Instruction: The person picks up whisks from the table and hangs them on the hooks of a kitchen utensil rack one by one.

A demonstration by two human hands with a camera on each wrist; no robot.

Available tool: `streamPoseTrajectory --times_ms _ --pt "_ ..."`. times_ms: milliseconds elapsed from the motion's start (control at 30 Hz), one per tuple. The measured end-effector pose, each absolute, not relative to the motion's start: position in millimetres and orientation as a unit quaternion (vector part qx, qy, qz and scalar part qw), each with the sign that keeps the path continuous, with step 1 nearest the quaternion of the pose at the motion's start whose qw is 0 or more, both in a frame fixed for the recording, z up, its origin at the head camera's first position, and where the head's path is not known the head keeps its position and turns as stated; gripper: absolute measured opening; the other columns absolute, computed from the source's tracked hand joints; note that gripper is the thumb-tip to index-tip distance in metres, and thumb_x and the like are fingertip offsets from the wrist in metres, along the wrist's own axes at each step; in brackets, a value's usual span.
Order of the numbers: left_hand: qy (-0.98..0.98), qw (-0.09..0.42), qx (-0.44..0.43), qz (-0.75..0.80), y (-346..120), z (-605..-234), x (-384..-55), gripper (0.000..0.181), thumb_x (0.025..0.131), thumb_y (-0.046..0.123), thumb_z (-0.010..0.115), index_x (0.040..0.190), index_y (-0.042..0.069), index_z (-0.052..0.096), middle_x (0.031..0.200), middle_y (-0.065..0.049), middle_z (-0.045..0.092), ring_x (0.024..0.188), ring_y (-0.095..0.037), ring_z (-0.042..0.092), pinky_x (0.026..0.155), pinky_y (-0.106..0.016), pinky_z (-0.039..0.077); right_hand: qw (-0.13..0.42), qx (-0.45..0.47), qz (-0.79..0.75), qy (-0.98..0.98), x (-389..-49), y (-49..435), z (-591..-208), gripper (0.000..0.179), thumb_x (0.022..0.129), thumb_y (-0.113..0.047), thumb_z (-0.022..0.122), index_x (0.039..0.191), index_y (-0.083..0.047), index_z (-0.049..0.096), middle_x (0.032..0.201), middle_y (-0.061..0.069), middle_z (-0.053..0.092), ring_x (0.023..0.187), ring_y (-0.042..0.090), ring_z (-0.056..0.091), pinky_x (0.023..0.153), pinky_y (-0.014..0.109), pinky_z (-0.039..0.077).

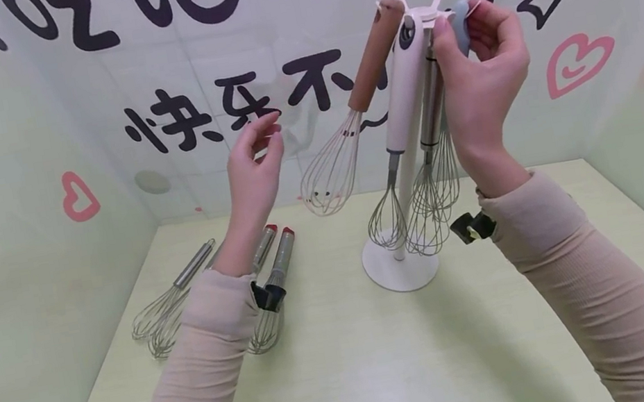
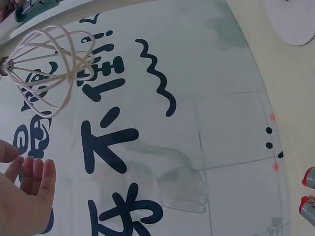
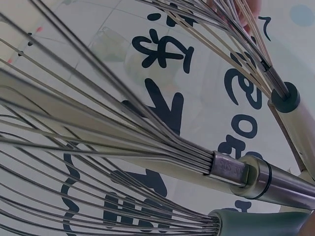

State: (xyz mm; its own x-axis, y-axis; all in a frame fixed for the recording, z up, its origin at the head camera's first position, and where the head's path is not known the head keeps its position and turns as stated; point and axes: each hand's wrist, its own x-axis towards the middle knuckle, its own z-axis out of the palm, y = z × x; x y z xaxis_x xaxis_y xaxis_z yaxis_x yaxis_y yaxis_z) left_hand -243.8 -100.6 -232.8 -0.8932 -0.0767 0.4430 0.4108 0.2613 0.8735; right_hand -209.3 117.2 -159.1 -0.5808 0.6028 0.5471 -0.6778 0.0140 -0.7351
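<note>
Where fingers (image 1: 504,24) pinch, the blue handle (image 1: 461,28) lies part-hidden.

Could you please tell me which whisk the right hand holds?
The one with the blue handle; others on the stand have a brown handle, white handle or metal handle.

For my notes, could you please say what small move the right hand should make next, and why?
Probably the right hand should seat the blue-handled whisk on the white stand: it pinches that handle at the stand's top, where the brown-handled whisk and white-handled whisk hang; whether the blue one is hooked is unclear.
</note>
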Motion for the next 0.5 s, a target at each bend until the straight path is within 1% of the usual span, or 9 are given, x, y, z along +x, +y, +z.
streamPoseTrajectory --times_ms 200,333,500 --pt "-0.767 0.201 -0.079 -0.604 -109.9 -248.8 -249.6 0.032 0.096 0.01 0.048 0.126 0.007 0.057 0.118 -0.012 0.061 0.099 -0.01 0.054 0.086 -0.02 0.048 0.462 0.038 0.699 -0.544 -210.2 117.1 -158.8 0.027 0.078 -0.006 0.068 0.103 0.0 0.06 0.093 0.0 0.057 0.086 0.011 0.054 0.086 0.02 0.048" --pt "-0.771 0.198 -0.061 -0.603 -115.6 -258.9 -253.8 0.032 0.096 0.011 0.048 0.125 0.007 0.058 0.118 -0.012 0.061 0.097 -0.007 0.053 0.086 -0.018 0.047 0.465 0.038 0.696 -0.546 -210.8 117.4 -159.2 0.027 0.078 -0.007 0.068 0.103 0.0 0.061 0.093 0.0 0.057 0.086 0.011 0.054 0.085 0.02 0.048" --pt "-0.775 0.197 -0.046 -0.598 -121.9 -270.3 -258.8 0.032 0.095 0.01 0.047 0.125 0.006 0.058 0.117 -0.013 0.061 0.099 -0.012 0.054 0.087 -0.021 0.046 0.465 0.035 0.693 -0.55 -211.0 117.6 -160.1 0.027 0.078 -0.007 0.068 0.103 0.001 0.06 0.094 0.0 0.057 0.087 0.011 0.054 0.086 0.02 0.048"
